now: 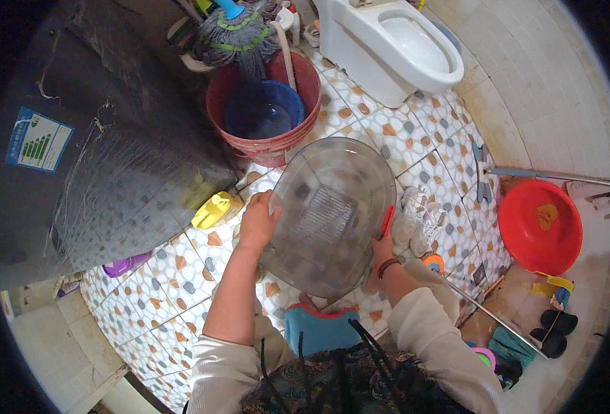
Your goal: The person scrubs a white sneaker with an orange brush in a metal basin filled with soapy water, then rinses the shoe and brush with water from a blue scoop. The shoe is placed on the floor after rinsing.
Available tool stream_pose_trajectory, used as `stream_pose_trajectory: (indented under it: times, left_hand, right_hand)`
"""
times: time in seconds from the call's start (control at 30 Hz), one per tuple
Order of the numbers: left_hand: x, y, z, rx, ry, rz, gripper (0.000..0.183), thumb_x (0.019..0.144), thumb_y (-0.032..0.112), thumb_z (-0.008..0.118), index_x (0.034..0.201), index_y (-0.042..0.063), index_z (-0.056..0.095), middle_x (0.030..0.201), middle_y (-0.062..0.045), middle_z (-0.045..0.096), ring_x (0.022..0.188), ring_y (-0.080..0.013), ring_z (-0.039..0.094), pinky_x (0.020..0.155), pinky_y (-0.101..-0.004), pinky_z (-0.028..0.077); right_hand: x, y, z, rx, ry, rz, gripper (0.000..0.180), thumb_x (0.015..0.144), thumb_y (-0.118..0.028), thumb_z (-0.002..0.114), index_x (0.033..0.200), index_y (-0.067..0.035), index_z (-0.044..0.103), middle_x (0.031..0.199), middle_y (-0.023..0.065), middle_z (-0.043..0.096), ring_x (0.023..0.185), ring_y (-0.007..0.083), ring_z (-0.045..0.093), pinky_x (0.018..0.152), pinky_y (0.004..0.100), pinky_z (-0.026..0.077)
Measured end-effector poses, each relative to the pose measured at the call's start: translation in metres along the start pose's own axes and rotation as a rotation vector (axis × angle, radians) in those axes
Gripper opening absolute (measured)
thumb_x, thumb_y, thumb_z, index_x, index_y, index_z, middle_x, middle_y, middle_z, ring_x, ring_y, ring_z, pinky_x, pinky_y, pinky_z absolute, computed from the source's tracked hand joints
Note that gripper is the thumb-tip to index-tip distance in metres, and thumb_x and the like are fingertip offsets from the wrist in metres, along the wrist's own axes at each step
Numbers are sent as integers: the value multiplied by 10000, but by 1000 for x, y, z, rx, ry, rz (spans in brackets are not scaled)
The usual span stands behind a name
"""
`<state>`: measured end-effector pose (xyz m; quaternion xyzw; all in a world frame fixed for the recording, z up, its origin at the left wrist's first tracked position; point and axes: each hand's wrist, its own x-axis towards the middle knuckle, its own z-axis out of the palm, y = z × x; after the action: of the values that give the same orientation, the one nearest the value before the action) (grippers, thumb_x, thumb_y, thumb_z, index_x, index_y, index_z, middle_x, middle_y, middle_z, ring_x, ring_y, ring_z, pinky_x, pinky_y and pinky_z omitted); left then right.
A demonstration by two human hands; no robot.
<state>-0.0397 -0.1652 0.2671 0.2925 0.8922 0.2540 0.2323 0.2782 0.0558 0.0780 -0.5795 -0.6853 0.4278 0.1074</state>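
Before me a clear grey plastic oval basin [330, 259] with a ridged washboard patch in its bottom stands over the pebble-patterned floor. My left hand [257, 222] grips the basin's left rim, the thumb on the near side of the edge. At the right rim my right hand [384, 251] holds a slim red plastic handle [388, 220] that points away from me along the basin's edge. What the handle belongs to is hidden. A pair of white lace-up shoes [417, 220] lies just right of the basin. Between my knees is a blue plastic stool [320, 328] with a red edge.
A red bucket [263, 147] holding a blue basin [289, 101] stands ahead, beneath a grey mop head [237, 33]. The toilet [372, 57] is at upper right, a red basin [522, 233] at right. A yellow bottle [213, 209] sits beside the dark appliance [144, 191].
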Motion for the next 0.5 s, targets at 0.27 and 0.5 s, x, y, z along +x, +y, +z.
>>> stream_pose_trajectory:
  times: [0.27,0.5]
  left_hand:
    - [5,40,-13,-75,33,74,477,848,216,659,1258,16,522,1209,-199,556,1084,-362,570,900,-436,480]
    - [-8,35,-20,-385,10,113,457,895,296,630,1235,-2,555,1163,-231,597,1075,-351,586,901,-412,470]
  right_hand:
    - [41,-12,-26,-110,-23,145,343,926,-267,538,1169,-25,540,877,127,637,749,234,621,634,376,478]
    - [-59,-225,18,340,-568,-227,408,993,-384,452,1152,-21,550,1007,61,644,784,149,614,623,293,498]
